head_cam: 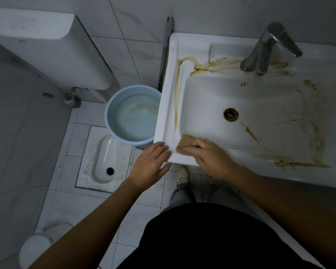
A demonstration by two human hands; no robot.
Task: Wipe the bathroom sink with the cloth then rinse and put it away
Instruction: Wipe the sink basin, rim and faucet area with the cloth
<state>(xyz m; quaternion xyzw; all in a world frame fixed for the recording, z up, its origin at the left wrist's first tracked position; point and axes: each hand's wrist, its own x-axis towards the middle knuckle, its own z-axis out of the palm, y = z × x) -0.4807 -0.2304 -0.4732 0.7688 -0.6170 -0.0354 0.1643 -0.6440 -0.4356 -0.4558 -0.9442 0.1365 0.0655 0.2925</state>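
Right hand [206,154] flat on tan cloth [184,143]; left hand [150,164] spread, gripping glossy sink [202,43] corner.

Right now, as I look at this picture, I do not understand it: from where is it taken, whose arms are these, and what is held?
A camera worn on a person's head looks down, so the arms are that person's own; there is no machine. The right hand presses a brown cloth on the near left corner of the white sink, streaked with brown stains. The left hand rests on the sink's edge, holding nothing. The faucet is behind; a blue bucket stands on the floor.
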